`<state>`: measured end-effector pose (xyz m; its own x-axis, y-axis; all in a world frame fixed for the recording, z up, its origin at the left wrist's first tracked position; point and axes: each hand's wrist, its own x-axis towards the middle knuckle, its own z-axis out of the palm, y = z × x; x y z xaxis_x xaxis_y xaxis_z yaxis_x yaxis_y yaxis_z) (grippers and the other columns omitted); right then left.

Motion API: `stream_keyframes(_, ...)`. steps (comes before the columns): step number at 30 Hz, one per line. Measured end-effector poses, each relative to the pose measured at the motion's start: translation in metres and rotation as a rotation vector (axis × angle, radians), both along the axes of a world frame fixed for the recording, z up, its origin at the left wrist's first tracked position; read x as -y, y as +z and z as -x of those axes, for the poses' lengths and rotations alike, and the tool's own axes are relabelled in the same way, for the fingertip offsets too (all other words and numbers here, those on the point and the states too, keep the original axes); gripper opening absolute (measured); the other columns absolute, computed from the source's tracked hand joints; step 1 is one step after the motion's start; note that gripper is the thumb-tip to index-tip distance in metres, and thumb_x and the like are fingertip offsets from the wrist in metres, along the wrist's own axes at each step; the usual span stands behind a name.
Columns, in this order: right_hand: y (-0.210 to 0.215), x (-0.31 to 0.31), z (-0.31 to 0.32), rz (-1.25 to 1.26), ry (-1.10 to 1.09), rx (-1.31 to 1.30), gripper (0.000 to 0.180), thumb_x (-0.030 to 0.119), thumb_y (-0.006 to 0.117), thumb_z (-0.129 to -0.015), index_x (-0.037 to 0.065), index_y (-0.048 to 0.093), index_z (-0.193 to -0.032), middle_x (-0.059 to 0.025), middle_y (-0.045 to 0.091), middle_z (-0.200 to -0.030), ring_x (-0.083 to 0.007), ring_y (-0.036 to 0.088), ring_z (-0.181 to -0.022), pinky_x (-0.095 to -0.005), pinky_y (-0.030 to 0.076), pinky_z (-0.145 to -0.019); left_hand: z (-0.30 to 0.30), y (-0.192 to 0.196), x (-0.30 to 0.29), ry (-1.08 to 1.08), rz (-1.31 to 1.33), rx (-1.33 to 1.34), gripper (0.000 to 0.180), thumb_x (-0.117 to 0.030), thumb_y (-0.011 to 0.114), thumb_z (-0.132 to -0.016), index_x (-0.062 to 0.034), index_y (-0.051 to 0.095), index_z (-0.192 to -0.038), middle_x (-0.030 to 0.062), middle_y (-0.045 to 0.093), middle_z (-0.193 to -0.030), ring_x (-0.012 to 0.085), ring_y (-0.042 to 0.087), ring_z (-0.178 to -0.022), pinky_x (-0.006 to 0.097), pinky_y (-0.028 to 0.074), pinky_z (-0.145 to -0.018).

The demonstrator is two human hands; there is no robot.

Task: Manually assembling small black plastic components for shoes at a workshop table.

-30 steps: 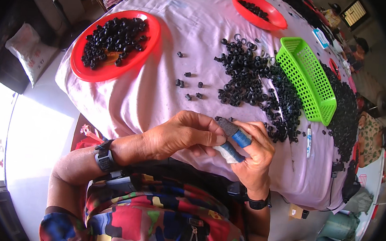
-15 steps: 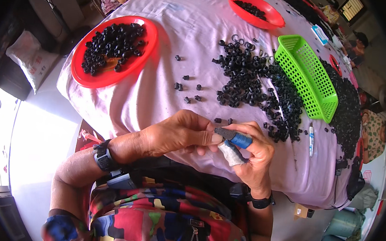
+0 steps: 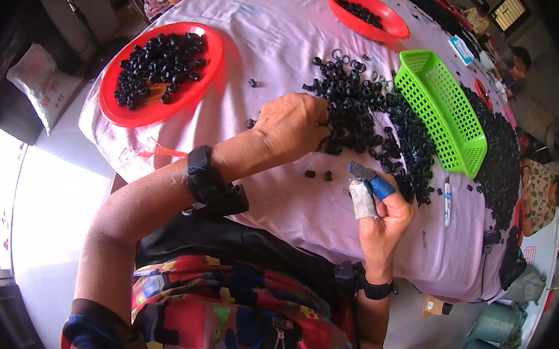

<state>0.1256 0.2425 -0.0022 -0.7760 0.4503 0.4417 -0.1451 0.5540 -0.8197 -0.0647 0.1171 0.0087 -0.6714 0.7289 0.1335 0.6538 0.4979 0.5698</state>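
My left hand point(image 3: 293, 126) reaches over the left edge of a pile of small black ring-shaped parts point(image 3: 353, 111). Its fingers are curled, and whatever they hold is hidden behind the hand. To the right and nearer to me, my right hand point(image 3: 386, 216) pinches a small dark grey, rough-looking piece point(image 3: 360, 172) between thumb and forefinger. White wrapping point(image 3: 363, 201) covers that thumb, and a blue band point(image 3: 381, 187) circles the forefinger. Two loose black parts point(image 3: 319, 175) lie on the pink cloth between my hands.
A red plate point(image 3: 111, 105) heaped with black parts stands at left, a red basin point(image 3: 393, 27) at the back. A green slotted basket point(image 3: 468, 153) stands right of the pile, among more black pieces. A white tube point(image 3: 448, 204) lies nearby. Other people sit around the table.
My left hand has left the grey piece and moved up and forward to the pile. My right hand has shifted slightly right, still pinching the grey piece.
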Motion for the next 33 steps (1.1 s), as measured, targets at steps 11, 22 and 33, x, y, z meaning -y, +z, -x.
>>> stream_keyframes(11, -0.008, 0.000, 0.005, -0.043, 0.036, -0.056, 0.024, -0.001, 0.077, -0.081, 0.005, 0.077, -0.104, -0.0042, 0.073, -0.096, -0.0117, 0.062, -0.077, -0.0240, 0.047, -0.061, -0.002, -0.011, 0.014, -0.098, -0.127, -0.011, 0.019, -0.017, 0.072, -0.083, -0.0027, 0.068, -0.095, 0.0149, 0.073, -0.091, 0.0335, 0.072, -0.085, 0.042, 0.056, -0.075)
stream_keyframes(22, 0.017, 0.006, 0.021, -0.336, 0.130, -0.140, 0.025, -0.002, 0.079, -0.077, 0.004, 0.077, -0.101, -0.0087, 0.074, -0.106, -0.0240, 0.067, -0.087, -0.0320, 0.054, -0.075, -0.031, 0.003, 0.071, -0.244, -0.437, 0.911, 0.020, -0.004, 0.071, -0.094, -0.0014, 0.070, -0.114, -0.0007, 0.073, -0.094, 0.0052, 0.067, -0.085, 0.022, 0.051, -0.069)
stream_keyframes(33, 0.021, 0.021, 0.035, -0.509, 0.310, -0.106, 0.026, -0.004, 0.077, -0.072, 0.003, 0.076, -0.097, -0.0087, 0.072, -0.112, -0.0283, 0.065, -0.097, -0.0369, 0.055, -0.081, -0.047, -0.012, 0.088, -0.197, -0.555, 1.136, 0.018, -0.007, 0.075, -0.092, -0.0008, 0.064, -0.106, 0.0035, 0.072, -0.085, 0.0087, 0.068, -0.075, 0.023, 0.052, -0.062)
